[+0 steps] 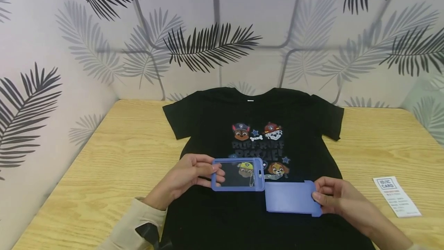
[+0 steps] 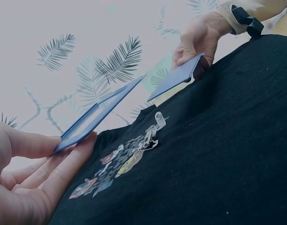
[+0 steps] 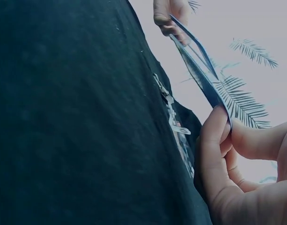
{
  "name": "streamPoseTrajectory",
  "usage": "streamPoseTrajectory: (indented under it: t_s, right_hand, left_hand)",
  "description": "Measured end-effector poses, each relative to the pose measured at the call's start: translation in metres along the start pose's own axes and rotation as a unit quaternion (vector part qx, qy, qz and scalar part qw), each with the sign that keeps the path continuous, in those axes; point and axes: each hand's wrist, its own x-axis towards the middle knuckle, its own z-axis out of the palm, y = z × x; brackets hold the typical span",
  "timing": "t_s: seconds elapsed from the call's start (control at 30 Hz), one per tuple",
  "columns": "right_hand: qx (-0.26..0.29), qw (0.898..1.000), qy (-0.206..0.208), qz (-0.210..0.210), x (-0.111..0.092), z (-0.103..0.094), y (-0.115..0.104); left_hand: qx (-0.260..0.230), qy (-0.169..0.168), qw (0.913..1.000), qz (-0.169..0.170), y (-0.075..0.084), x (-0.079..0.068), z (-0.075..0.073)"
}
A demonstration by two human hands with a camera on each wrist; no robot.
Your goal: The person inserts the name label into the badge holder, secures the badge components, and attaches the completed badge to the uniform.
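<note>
left grip (image 1: 189, 173) pinches blue windowed frame (image 1: 256, 167); right grip (image 1: 340, 198) pinches blue panel (image 1: 291, 198). both over black shirt (image 1: 209, 138) on table (image 1: 104, 157), near ends close but out of line. step, judged: parting or joining these pieces; joining would call for squaring edges.

T-shirt (image 1: 215, 119): black; bears a cartoon-dog print (image 1: 258, 145) in brown, white, red, blue and yellow. Over the T-shirt: badge-holder frame (image 1: 239, 189), periwinkle blue; back panel (image 1: 291, 198), plain, matching blue. Right of the T-shirt: ID/IC card insert (image 1: 397, 200), white, blue-grey and red lettering. Beneath the T-shirt: tabletop (image 1: 121, 146), yellow wood grain. Behind the T-shirt: backdrop (image 1: 249, 7), off-white, black and grey palm-frond pattern.
</note>
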Motion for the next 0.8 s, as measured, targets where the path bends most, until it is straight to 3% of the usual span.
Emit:
streamPoseTrajectory:
  t_s: [0.37, 0.8]
  right_hand:
    - [0.0, 1.0, -0.011, -0.024, 0.0016, 0.0067, 0.0048]
    - [0.0, 1.0, -0.008, -0.002, 0.0062, 0.0093, 0.0033]
  left_hand:
    - [-0.003, -0.007, 1.0, 0.003, 0.0027, 0.0007, 0.0043]
    - [-0.003, -0.017, 0.9999, 0.003, 0.0021, 0.0023, 0.0062]
